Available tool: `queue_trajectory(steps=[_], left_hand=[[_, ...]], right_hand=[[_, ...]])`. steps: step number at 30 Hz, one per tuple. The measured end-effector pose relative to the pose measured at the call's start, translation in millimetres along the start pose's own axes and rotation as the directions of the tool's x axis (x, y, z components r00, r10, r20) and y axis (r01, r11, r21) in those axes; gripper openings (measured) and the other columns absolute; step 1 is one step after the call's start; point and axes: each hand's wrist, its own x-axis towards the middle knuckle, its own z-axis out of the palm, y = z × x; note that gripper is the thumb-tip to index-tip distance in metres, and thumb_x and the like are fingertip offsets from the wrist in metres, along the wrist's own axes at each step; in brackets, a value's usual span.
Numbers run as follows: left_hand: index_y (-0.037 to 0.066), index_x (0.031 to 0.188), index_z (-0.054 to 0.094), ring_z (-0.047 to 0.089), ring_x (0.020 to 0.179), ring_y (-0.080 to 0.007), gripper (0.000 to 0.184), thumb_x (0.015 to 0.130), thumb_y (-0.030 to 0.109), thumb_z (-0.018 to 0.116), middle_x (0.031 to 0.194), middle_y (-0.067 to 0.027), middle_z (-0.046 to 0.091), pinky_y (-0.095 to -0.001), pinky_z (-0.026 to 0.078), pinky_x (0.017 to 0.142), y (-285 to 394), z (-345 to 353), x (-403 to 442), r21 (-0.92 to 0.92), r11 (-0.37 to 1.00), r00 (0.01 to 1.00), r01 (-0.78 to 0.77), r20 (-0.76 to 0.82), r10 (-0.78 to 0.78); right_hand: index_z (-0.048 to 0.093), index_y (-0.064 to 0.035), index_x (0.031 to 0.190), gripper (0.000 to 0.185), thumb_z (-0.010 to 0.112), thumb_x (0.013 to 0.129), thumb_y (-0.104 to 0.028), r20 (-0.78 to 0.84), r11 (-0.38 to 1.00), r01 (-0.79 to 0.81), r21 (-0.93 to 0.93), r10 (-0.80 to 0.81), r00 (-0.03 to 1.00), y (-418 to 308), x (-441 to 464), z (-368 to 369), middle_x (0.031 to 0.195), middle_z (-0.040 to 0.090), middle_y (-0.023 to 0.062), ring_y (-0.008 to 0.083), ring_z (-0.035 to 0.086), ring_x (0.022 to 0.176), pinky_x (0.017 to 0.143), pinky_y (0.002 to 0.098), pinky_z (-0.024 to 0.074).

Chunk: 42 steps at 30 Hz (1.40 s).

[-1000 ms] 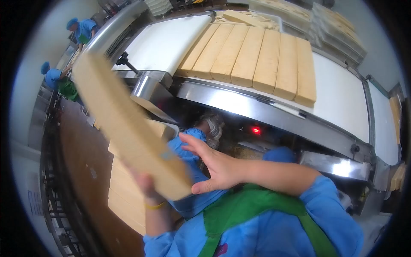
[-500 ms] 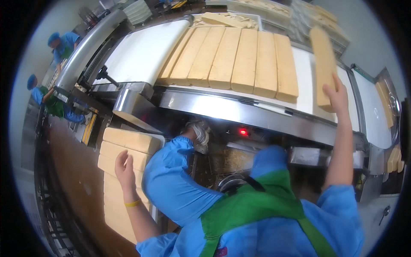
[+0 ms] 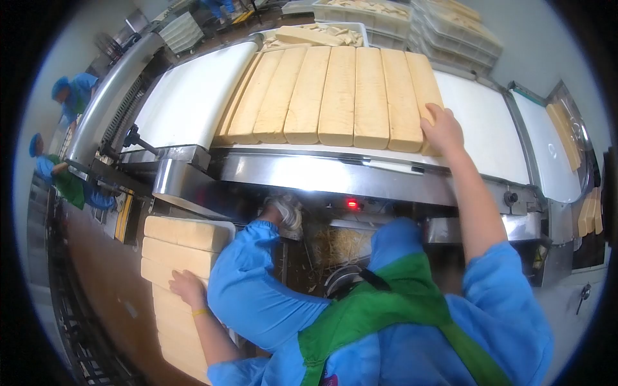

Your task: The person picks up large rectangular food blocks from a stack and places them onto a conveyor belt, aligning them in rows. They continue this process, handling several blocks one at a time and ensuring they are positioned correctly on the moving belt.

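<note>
My right hand (image 3: 444, 130) grips the near end of a long pale-yellow loaf (image 3: 423, 83), the rightmost of a tight side-by-side row on the white belt (image 3: 479, 122). Its thumb and fingers lie along the loaf's top and right side. At lower left, my left hand (image 3: 188, 287) rests with fingers stretched out on top of several stacked loaves (image 3: 177, 254) of the same kind. Beside my knee, a white tray edge (image 3: 230, 226) shows under those loaves.
A steel rail (image 3: 335, 174) runs along the belt's near side. Behind the row stands a tray (image 3: 365, 35) of broken pieces, with stacked white trays (image 3: 460, 38) farther right. A steel roller (image 3: 106, 106) spans the left. Two people in blue work at far left.
My right hand has brought a raised loaf down and left against the row's right end. My left hand has lowered from above the stacked loaves onto them. The view has shifted slightly.
</note>
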Motion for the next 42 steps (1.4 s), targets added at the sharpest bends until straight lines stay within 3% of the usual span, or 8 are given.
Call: queue_trajectory(steps=[7,16,23,28,32,35,38,42], left_hand=[[-0.007,0.138,0.032,0.029,0.134,-0.0397,0.067,0.089,0.031,0.056,0.143,-0.0302,0.03,-0.0453,0.027,0.11,-29,13,-11,-0.318,0.948,0.985,-0.028,-0.17,-0.028],[0.002,0.139,0.028,0.047,0.118,-0.0319,0.062,0.087,0.027,0.049,0.134,-0.0187,0.04,-0.0449,0.046,0.094,-84,-39,-23,-0.998,0.018,0.998,-0.058,-0.058,-0.013],[0.009,0.144,0.024,0.046,0.121,-0.0302,0.078,0.08,0.046,0.052,0.137,-0.0168,0.037,-0.0442,0.044,0.098,54,-107,-110,-0.908,-0.169,0.836,-0.384,-0.419,0.353],[0.008,0.149,0.01,0.029,0.137,-0.0292,0.107,0.075,0.058,0.068,0.151,-0.0157,0.024,-0.0415,0.033,0.107,170,-117,-160,-0.83,-0.414,0.468,-0.373,-0.554,0.688],[0.005,0.14,0.038,0.037,0.134,-0.0268,0.066,0.089,0.039,0.062,0.144,-0.0177,0.039,-0.0399,0.036,0.105,174,-115,-121,-0.888,-0.256,0.345,-0.382,-0.394,0.852],[0.005,0.121,0.057,0.052,0.117,-0.0209,0.037,0.085,0.011,0.063,0.13,-0.0092,0.053,-0.0329,0.043,0.094,136,-78,-59,-0.892,0.117,0.493,-0.436,-0.128,0.861],[0.005,0.113,0.06,0.056,0.109,-0.026,0.032,0.084,0.017,0.067,0.117,-0.0105,0.06,-0.0372,0.046,0.088,93,-39,-15,-0.561,0.519,0.636,-0.645,-0.017,0.772],[0.0,0.11,0.059,0.052,0.112,-0.0341,0.036,0.079,0.014,0.07,0.117,-0.0182,0.056,-0.0398,0.043,0.094,43,7,24,-0.335,0.561,0.597,-0.757,-0.006,0.802]], right_hand=[[0.057,-0.0016,0.119,0.046,0.065,0.078,-0.022,-0.337,0.931,0.349,0.109,-0.295,0.894,-2,-26,1,0.129,0.046,0.0229,0.0363,0.046,0.121,0.103,0.041,0.0379],[0.059,-0.0024,0.111,0.04,0.068,0.074,-0.016,-0.238,0.599,0.659,0.455,-0.631,0.738,-93,-115,-22,0.124,0.05,0.0199,0.0348,0.048,0.118,0.099,0.0422,0.0395],[0.037,-0.0004,0.137,0.072,0.071,0.081,-0.029,0.076,0.165,0.271,0.948,-0.947,0.311,-192,-197,-16,0.133,0.043,0.0199,0.0323,0.043,0.125,0.105,0.042,0.0342],[0.003,-0.0022,0.148,0.109,0.077,0.072,-0.029,-0.147,-0.195,-0.035,0.98,-0.836,0.528,-187,-208,-35,0.148,0.024,0.0175,0.0274,0.027,0.136,0.111,0.0381,0.025],[0.005,-0.0054,0.149,0.102,0.071,0.073,-0.023,-0.196,-0.04,0.199,0.979,-0.448,0.872,-114,-157,-54,0.143,0.03,0.0188,0.0303,0.039,0.129,0.103,0.0426,0.0382],[0.021,-0.0035,0.147,0.091,0.069,0.072,-0.023,-0.319,0.506,0.365,0.781,-0.179,0.931,-39,-97,-60,0.137,0.039,0.0202,0.0309,0.045,0.123,0.101,0.0428,0.0412],[0.038,-0.0046,0.14,0.079,0.067,0.071,-0.028,-0.249,0.941,0.156,0.3,-0.08,0.965,44,-54,-68,0.123,0.05,0.0219,0.0307,0.054,0.111,0.096,0.0387,0.0447],[0.044,-0.01,0.138,0.073,0.065,0.071,-0.031,0.018,0.993,-0.088,-0.085,0.089,0.996,112,-28,-50,0.115,0.053,0.0214,0.0332,0.058,0.104,0.092,0.0377,0.0467]])
